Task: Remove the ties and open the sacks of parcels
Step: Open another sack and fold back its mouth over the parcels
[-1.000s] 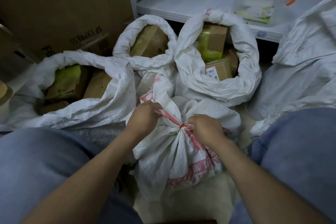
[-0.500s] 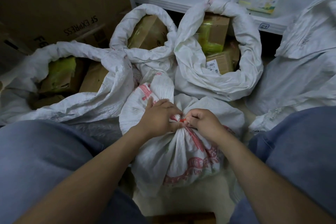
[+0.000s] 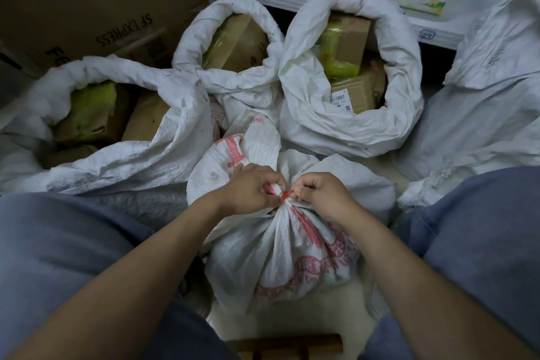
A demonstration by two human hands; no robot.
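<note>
Left hand (image 3: 248, 188) grips tied sack (image 3: 280, 245) at its gathered neck; right hand (image 3: 323, 194) pinches red tie (image 3: 286, 194). Best: hold neck steady, work tie loose patiently.

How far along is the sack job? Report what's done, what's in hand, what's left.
Done: three sacks stand open, rims rolled down, parcels showing: near-left sack, middle sack, back-right sack. In hand: the printed sack is tied shut; the left hand grips its gathered neck while the right hand pinches the red tie. Left: get that tie off and open it. Far-right sack: mouth hidden, cannot tell.
</note>
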